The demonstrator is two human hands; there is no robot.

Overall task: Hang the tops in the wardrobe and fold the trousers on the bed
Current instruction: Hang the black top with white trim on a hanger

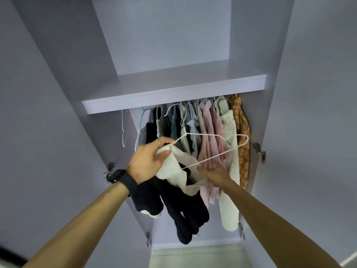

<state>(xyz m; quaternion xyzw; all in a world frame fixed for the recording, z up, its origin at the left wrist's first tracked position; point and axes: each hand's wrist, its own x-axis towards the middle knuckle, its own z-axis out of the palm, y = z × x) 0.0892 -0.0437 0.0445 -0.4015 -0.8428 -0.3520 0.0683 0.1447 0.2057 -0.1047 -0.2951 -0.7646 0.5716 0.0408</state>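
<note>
At the lilac wardrobe point(173, 93), fingers of my left hand point(148, 161) grip a white fabric top point(173, 167) and thin white wire hanger point(202, 134); my right hand point(214, 174) touches cloth just right of them, hold unclear.

A navy-and-white top point(185, 209) hangs limp at the centre, its white part bunched in the left hand point(148, 161). The white wire hanger point(202, 134) is tilted, hook toward 11 o'clock and far shoulder toward 3 o'clock, before the open lilac wardrobe point(173, 89).
</note>
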